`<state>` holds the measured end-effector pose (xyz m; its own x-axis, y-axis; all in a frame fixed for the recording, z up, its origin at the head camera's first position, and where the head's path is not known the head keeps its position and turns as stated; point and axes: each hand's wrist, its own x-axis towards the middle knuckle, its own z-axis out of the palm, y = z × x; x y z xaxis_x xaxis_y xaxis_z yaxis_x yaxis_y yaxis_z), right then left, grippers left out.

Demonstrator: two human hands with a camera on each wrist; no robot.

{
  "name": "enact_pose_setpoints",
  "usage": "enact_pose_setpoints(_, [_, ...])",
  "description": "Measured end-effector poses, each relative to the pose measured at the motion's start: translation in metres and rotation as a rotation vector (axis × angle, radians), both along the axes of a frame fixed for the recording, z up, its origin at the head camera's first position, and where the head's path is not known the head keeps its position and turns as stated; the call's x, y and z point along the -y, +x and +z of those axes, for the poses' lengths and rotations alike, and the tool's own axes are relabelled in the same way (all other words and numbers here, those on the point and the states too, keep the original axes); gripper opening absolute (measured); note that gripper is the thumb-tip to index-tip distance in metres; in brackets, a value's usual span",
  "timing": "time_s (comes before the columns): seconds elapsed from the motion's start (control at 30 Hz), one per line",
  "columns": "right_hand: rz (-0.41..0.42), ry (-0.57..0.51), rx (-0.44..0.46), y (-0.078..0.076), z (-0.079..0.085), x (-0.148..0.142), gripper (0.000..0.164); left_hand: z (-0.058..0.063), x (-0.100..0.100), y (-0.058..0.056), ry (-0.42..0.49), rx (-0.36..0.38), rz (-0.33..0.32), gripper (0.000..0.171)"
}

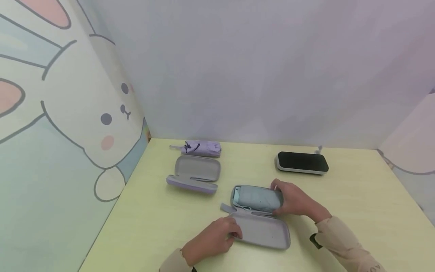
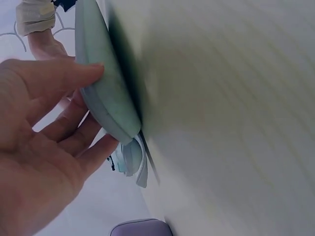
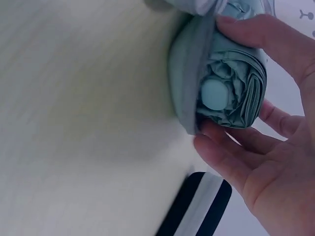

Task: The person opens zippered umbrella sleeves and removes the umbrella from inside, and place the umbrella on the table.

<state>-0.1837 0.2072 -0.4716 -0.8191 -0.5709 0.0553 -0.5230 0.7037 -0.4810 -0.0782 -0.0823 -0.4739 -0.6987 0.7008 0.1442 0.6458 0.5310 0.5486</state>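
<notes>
A folded light blue-green umbrella (image 1: 259,198) lies in the far half of an opened zip case (image 1: 261,230), grey inside and green outside. My right hand (image 1: 293,198) grips the umbrella's right end across its width, fingertips right at the case rim. In the right wrist view the umbrella (image 3: 231,93) shows its rolled cloth and round end cap. At the near half's left edge, my left hand (image 1: 217,236) pinches the case wall. From the left wrist, the thumb lies on the green outside of the case (image 2: 115,93), the other fingers behind its rim.
Farther left, a second case (image 1: 197,168), purple outside, lies open below a folded lilac umbrella (image 1: 202,148). A closed black case (image 1: 302,162) with a pale side band sits at the back right. Behind the yellow table (image 1: 153,226) stands a pale wall.
</notes>
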Motion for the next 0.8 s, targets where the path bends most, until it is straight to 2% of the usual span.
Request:
enact_pose_setpoints(0.17, [-0.007, -0.073, -0.023, 0.000, 0.003, 0.000, 0.062, -0.001, 0.001, -0.002, 0.033, -0.012, -0.010, 0.021])
enact_pose_setpoints(0.37, [-0.029, -0.239, 0.115, 0.005, -0.001, 0.001, 0.066, -0.003, 0.003, -0.002, 0.047, -0.016, -0.010, 0.022])
enact_pose_setpoints(0.43, [-0.029, -0.261, 0.120, 0.006, -0.002, 0.002, 0.067, -0.002, 0.002, -0.002, 0.048, -0.016, -0.012, 0.022])
enact_pose_setpoints(0.67, [-0.029, -0.150, -0.094, 0.009, -0.005, 0.004, 0.057, 0.002, 0.001, -0.002, 0.040, -0.008, -0.012, 0.022])
enact_pose_setpoints(0.8, [-0.045, -0.041, -0.156, 0.011, 0.000, 0.007, 0.053, 0.005, 0.001, -0.002, 0.039, -0.001, -0.016, 0.021])
